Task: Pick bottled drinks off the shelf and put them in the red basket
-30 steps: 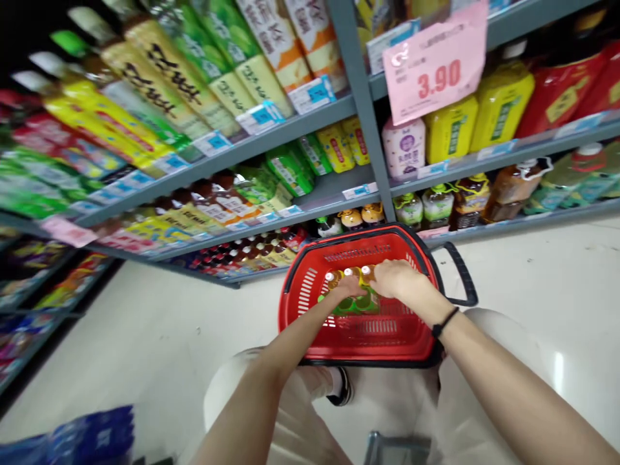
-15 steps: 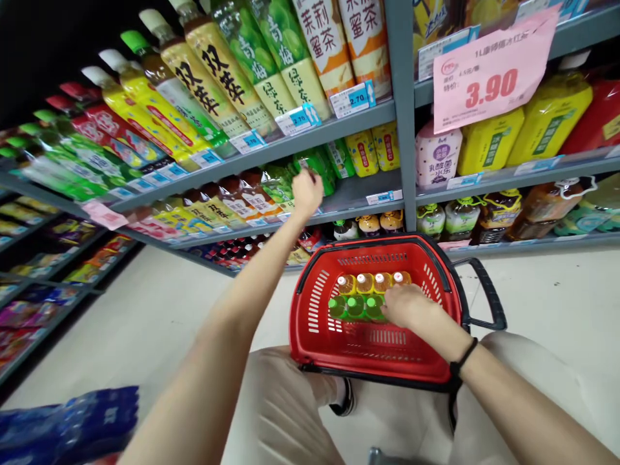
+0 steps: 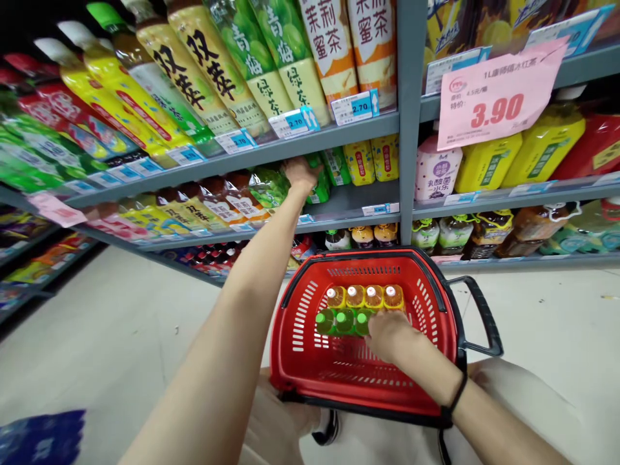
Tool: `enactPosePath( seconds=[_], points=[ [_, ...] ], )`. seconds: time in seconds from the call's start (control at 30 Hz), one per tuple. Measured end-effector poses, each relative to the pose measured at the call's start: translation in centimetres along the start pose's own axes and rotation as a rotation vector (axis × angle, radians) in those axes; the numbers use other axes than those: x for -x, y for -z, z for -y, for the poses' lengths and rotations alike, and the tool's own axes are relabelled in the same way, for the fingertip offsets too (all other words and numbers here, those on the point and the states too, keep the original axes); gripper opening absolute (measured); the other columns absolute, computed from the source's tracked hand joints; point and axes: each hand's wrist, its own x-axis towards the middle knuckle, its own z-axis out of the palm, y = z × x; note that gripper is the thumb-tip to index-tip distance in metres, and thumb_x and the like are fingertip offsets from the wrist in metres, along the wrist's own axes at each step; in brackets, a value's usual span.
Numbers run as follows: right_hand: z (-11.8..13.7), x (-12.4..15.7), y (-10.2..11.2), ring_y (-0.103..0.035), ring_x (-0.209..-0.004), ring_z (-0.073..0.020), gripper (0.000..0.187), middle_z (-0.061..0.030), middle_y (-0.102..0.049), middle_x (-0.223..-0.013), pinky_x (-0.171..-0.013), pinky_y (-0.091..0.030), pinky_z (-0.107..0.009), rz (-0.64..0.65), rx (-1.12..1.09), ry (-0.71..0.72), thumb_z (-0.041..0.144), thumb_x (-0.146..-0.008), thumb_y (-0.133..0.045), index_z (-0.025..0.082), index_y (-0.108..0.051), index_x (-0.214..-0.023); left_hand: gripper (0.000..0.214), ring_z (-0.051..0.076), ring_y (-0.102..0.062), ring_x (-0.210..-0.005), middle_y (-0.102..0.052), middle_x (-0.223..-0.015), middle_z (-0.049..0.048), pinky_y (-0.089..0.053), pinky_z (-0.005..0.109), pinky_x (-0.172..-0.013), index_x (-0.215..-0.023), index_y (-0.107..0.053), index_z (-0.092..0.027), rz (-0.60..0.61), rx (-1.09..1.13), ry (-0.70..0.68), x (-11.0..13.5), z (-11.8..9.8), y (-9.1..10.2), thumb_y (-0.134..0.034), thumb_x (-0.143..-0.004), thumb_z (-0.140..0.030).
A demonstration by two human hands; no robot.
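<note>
My left hand [image 3: 301, 173] reaches into the lower shelf, its fingers spread over a green drink pack [image 3: 320, 187]; part of the pack is hidden behind the hand. To its left stand green plum tea bottles [image 3: 268, 187]. Down in the red shopping basket [image 3: 314, 381], my right hand [image 3: 392, 332] is curled at the right end of a row of green-capped bottles [image 3: 345, 321]. Its fingertips and whatever is under them are hidden. Behind that row sits a row of white-capped, amber drink bottles [image 3: 355, 296].
A shelf edge [image 3: 252, 155] with price tags runs above my left hand. A grey post [image 3: 409, 129] divides the shelves. On the right hangs a pink price sign [image 3: 498, 97]. The basket's black handle [image 3: 484, 316] sticks out right. A blue package [image 3: 43, 439] lies at the lower left.
My left hand has gone deeper between the shelves, its fingers now spread rather than bunched. The right hand stays at the bottle row. The view has shifted, with the basket lower in it.
</note>
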Motion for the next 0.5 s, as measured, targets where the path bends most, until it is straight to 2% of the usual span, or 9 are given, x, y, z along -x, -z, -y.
enactPosePath(
  seconds=[0.1,0.2,0.3,0.4,0.5],
  points=[
    [-0.2,0.0,-0.1,-0.073,-0.128,-0.0389,0.036,-0.0299,-0.07,-0.14,-0.097,-0.065,-0.049,-0.006,0.003,-0.013,0.02,-0.102,-0.061,0.005,-0.077,-0.131,0.08,0.045,-0.052,-0.146,-0.054,-0.153,0.0308,-0.042,0.047,-0.123,-0.15,-0.049,0.002,-0.072,0.041,0.001,1.9,-0.7,0.2,-0.073,-0.093,-0.05],
    [-0.1,0.2,-0.1,-0.073,-0.129,-0.0388,0.038,-0.0301,-0.073,-0.136,-0.101,-0.063,-0.05,-0.012,0.018,0.005,0.02,-0.105,-0.057,0.003,-0.076,-0.133,0.09,0.045,-0.058,-0.137,-0.058,-0.148,0.0314,-0.048,0.048,-0.117,-0.153,-0.044,0.001,-0.063,0.101,-0.078,4.1,-1.6,1.1,-0.081,-0.085,-0.045],
    [0.0,0.5,0.1,-0.071,-0.132,-0.0386,0.04,-0.0302,-0.073,-0.135,-0.106,-0.061,-0.048,-0.014,0.027,0.037,0.021,-0.107,-0.054,0.001,-0.075,-0.134,0.098,0.048,-0.052,-0.142,-0.053,-0.153,0.0303,-0.047,0.052,-0.117,-0.159,-0.039,-0.003,-0.035,0.078,-0.296,6.8,-3.1,1.7,-0.087,-0.079,-0.031],
    [0.0,0.8,0.5,-0.07,-0.133,-0.0402,0.043,-0.0312,-0.072,-0.135,-0.108,-0.059,-0.049,-0.014,0.028,0.031,0.024,-0.109,-0.053,-0.002,-0.073,-0.136,0.089,0.05,-0.048,-0.144,-0.049,-0.157,0.0294,-0.043,0.058,-0.119,-0.153,-0.049,-0.007,-0.018,0.005,-0.579,10.0,-4.6,1.9,-0.089,-0.074,-0.017],
    [-0.3,1.2,0.7,-0.071,-0.132,-0.0399,0.045,-0.0319,-0.071,-0.137,-0.108,-0.059,-0.048,-0.032,0.021,0.006,0.027,-0.108,-0.056,-0.004,-0.072,-0.136,0.084,0.047,-0.048,-0.145,-0.048,-0.16,0.0273,-0.041,0.057,-0.122,-0.152,-0.051,-0.009,-0.01,0.007,-0.689,12.1,-5.4,2.3,-0.087,-0.077,-0.015]
  ],
)
